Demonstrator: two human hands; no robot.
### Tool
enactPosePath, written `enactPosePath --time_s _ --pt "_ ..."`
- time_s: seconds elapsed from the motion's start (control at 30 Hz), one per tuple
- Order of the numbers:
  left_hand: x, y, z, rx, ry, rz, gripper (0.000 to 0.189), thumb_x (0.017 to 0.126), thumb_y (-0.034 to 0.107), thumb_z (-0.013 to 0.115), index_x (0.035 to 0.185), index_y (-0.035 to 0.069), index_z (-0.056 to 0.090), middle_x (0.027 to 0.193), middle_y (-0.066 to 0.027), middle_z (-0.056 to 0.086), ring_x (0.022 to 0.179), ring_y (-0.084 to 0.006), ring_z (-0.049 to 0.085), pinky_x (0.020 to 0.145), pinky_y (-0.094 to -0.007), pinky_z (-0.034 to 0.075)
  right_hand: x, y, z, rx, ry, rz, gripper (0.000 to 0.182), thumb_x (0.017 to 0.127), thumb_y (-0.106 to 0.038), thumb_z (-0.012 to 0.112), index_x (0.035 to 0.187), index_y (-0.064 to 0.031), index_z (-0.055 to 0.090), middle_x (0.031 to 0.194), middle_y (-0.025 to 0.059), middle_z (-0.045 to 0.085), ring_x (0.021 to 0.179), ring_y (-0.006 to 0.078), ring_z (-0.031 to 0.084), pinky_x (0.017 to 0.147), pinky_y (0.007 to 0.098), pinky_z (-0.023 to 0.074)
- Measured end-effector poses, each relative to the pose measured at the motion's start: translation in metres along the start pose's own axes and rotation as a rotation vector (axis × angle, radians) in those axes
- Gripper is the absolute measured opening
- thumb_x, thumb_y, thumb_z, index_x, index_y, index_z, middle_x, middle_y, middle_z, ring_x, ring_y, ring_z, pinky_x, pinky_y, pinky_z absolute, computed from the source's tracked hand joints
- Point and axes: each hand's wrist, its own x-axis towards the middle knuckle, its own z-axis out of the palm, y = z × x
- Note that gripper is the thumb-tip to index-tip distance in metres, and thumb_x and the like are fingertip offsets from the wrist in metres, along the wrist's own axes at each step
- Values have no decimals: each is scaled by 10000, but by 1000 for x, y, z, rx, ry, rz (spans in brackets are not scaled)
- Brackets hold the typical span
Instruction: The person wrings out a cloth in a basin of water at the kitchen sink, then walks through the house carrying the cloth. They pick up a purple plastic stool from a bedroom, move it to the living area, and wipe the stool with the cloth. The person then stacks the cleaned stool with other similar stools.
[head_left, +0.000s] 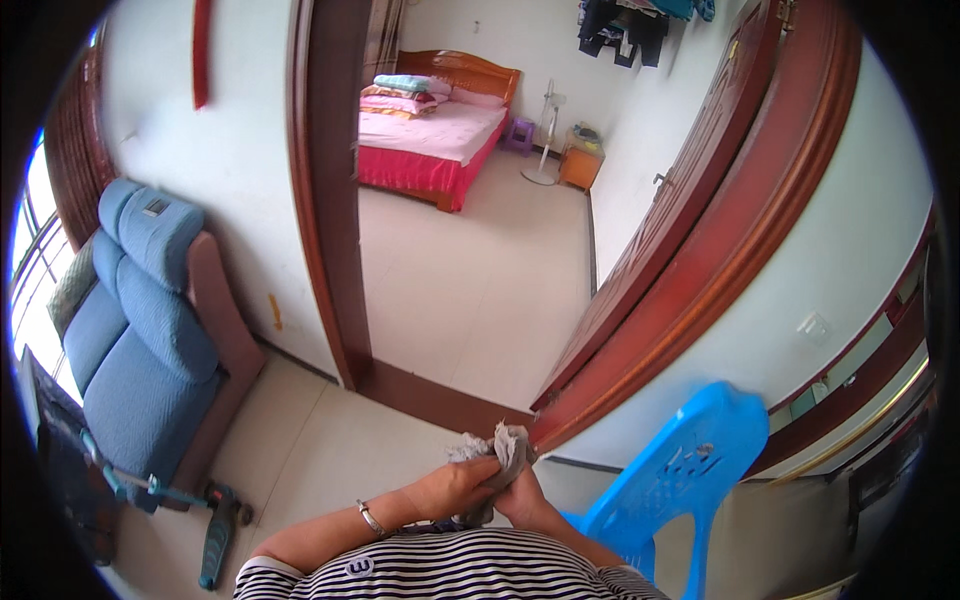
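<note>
A crumpled grey-brown cloth is bunched between my two hands, close in front of my striped shirt. My left hand, with a silver bracelet on its wrist, grips the cloth from the left. On the other side my right hand is closed around it, its fingers partly hidden by the cloth. A frayed, lighter end sticks out at the upper left, and a fold hangs below the hands.
Ahead, a wooden door stands ajar into a bedroom with a bed, a pedestal fan and a nightstand. A blue plastic chair is close on my right. At left are a blue-covered sofa and a teal-handled device.
</note>
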Motion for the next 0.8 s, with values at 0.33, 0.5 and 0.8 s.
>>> enactPosePath --time_s 0.33,0.5,0.8 --pt "226 -102 -143 90 -259 69 357 836 48 601 1187 -3 559 1202 -200 577 1037 -360 588 868 -388 503 224 -131 -41 232 12 12 397 983 -363 379 1197 -60 520 1180 115 579 1020 235 596 887 385 500" --pt "308 -160 -205 -68 -209 91 350 847 19 609 1195 8 579 1212 -155 597 1083 -287 600 907 -344 500 321 -200 -40 514 -79 42 477 958 -462 388 1186 -75 548 1151 135 598 1019 271 593 888 433 492" --pt "449 -280 -327 -190 -116 -42 346 890 62 588 1234 89 581 1233 -84 603 1126 -226 585 930 -324 483 485 -298 -76 411 160 -138 594 953 -491 356 1293 -17 466 1302 191 504 1166 347 505 1005 506 404"
